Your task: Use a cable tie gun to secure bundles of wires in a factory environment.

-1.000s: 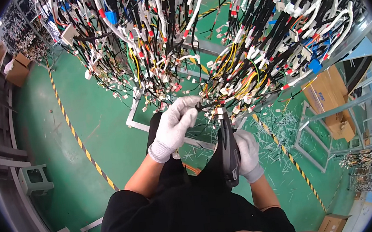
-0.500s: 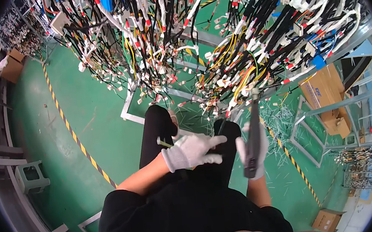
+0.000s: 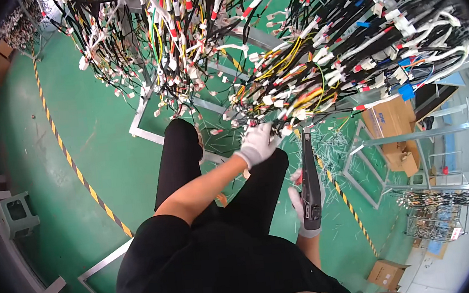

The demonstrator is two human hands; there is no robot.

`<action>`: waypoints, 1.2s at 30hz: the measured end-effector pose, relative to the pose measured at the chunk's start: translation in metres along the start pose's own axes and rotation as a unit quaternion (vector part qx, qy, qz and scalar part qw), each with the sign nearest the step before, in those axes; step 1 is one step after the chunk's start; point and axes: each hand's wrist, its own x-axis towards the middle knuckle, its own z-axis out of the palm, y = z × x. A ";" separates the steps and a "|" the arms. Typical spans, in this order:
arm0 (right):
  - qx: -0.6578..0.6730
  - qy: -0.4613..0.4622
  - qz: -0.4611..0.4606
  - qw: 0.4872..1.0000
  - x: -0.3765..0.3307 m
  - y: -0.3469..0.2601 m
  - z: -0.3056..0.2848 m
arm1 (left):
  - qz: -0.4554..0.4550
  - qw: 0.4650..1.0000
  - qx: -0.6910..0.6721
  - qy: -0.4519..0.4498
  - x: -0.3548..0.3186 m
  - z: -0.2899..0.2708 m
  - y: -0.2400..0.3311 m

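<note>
My left hand [image 3: 258,143], in a white glove, reaches forward to the lower ends of a hanging bundle of wire harnesses [image 3: 318,73]. Its fingers are closed around some of the wires there, partly hidden among connectors. Low on the right, my white-gloved right hand [image 3: 297,201] is closed on a long black cable tie gun [image 3: 308,176]. The gun's narrow tip points forward, just short of the wires, and its body covers much of that hand. The wires are black, white and yellow, with white connectors and red tape marks.
A second harness bundle [image 3: 171,45] hangs to the left. Metal frame legs [image 3: 148,133] stand near my knees. Cut plastic strips [image 3: 333,148] litter the green floor to the right. Cardboard boxes [image 3: 393,122] and a metal frame lie farther right; a grey stool [image 3: 18,215] stands left.
My left hand has moved forward from above my lap and closed on wires in the bundle. The cable tie gun stays in my right hand, its tip lower. The whole view has shifted slightly.
</note>
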 end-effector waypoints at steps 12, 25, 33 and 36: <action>0.309 0.063 0.223 0.923 0.013 0.046 -0.001 | 0.060 0.935 -0.178 -0.302 -0.083 0.001 0.011; 0.369 0.214 0.181 0.886 0.014 0.070 -0.016 | 0.046 0.947 -0.192 -0.255 -0.056 0.012 -0.009; 0.349 0.189 0.163 0.903 0.020 0.079 -0.014 | -0.116 0.980 -0.107 -0.122 0.088 0.032 -0.002; 0.348 0.183 0.159 0.906 0.021 0.079 -0.012 | -0.105 0.981 -0.136 -0.094 0.103 0.049 -0.020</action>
